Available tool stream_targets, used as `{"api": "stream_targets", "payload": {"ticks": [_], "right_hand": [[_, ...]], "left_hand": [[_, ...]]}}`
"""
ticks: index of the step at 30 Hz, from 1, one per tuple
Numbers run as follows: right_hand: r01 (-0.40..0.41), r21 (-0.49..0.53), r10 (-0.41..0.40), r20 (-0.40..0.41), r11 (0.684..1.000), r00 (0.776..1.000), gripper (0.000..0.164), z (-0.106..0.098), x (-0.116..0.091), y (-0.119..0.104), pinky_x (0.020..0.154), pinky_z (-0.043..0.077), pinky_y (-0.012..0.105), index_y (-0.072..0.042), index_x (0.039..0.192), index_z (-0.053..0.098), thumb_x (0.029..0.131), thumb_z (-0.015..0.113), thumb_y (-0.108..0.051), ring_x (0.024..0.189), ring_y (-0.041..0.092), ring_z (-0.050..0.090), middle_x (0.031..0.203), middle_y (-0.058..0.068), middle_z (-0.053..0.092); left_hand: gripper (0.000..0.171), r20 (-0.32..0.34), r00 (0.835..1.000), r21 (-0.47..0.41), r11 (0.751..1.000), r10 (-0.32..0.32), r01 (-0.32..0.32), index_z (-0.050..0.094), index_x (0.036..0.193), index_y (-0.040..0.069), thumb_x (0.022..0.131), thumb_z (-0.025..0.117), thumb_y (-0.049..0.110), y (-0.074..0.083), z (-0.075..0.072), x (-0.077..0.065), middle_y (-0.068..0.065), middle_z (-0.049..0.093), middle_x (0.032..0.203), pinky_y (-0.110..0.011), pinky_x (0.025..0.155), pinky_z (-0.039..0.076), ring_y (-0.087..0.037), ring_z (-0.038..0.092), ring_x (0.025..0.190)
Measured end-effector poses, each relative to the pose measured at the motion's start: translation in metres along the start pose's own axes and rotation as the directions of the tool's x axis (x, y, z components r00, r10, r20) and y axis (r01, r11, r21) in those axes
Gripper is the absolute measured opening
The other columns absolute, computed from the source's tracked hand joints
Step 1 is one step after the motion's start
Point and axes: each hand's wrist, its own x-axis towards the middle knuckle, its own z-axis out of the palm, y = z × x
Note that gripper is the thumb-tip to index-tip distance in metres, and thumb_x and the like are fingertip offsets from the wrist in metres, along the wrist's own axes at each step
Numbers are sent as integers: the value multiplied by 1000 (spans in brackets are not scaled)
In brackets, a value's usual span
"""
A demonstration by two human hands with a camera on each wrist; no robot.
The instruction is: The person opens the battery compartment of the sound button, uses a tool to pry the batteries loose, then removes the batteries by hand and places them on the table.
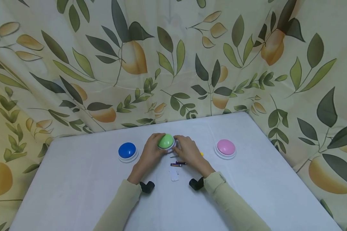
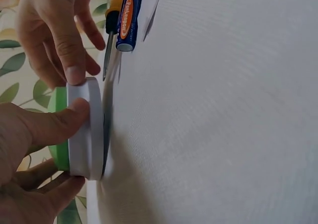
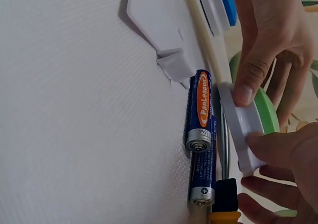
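Note:
Both hands hold a round push-button light with a green dome (image 1: 166, 141) and a white base (image 2: 79, 129), near the middle of the table. The left hand (image 1: 152, 146) grips its left side, thumb against the white rim. On the opposite side, the right hand (image 1: 188, 150) pinches the rim with thumb and fingers. Close in front of the base lie two blue AAA batteries (image 3: 199, 110) and a screwdriver (image 3: 226, 199) with a yellow and black handle, partly hidden by the right hand in the head view. A small white plastic cover (image 3: 156, 25) lies nearer the person.
A blue-domed button (image 1: 127, 150) stands to the left of the hands and a pink-domed one (image 1: 226, 148) to the right, both on white bases. The table (image 1: 84, 179) has a white cloth. A leaf-and-fruit patterned curtain (image 1: 173, 64) hangs behind it.

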Motion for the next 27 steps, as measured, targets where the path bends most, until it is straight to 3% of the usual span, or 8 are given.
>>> {"api": "stream_targets", "payload": {"ticks": [12, 17, 22, 27], "right_hand": [[-5, 17, 5, 34, 1000, 999, 49, 4, 1, 4, 102, 56, 53, 2, 137, 63, 96, 75, -22, 124, 38, 66, 131, 19, 71], [-53, 25, 51, 66, 998, 996, 50, 2, -1, 5, 108, 52, 52, -1, 142, 60, 99, 72, -23, 131, 36, 62, 138, 16, 68], [-68, 3, 68, 69, 998, 995, 50, -4, -7, 7, 111, 51, 51, -4, 146, 57, 101, 68, -24, 134, 35, 61, 140, 14, 67], [-67, -2, 67, 20, 998, 998, 48, -15, -20, 9, 110, 51, 52, -6, 145, 58, 101, 68, -21, 132, 36, 62, 139, 14, 68]], "left_hand": [[73, 41, 998, 22, 999, -42, 41, 56, 149, 7, 82, 84, -2, 5, 0, 0, -19, 52, 153, -54, 122, 39, -40, 48, 145], [72, 70, 997, 50, 998, -27, 23, 52, 151, 5, 86, 80, -2, 8, 2, 0, -22, 49, 154, -52, 123, 39, -40, 45, 146], [69, 95, 995, 169, 986, -25, 9, 46, 155, 6, 93, 75, 7, 14, 6, 0, -23, 43, 158, -52, 121, 41, -42, 41, 148], [62, 50, 999, 359, 933, 5, -23, 49, 153, 7, 97, 72, 19, 24, 12, -3, -22, 43, 158, -56, 117, 45, -43, 36, 150]]}}
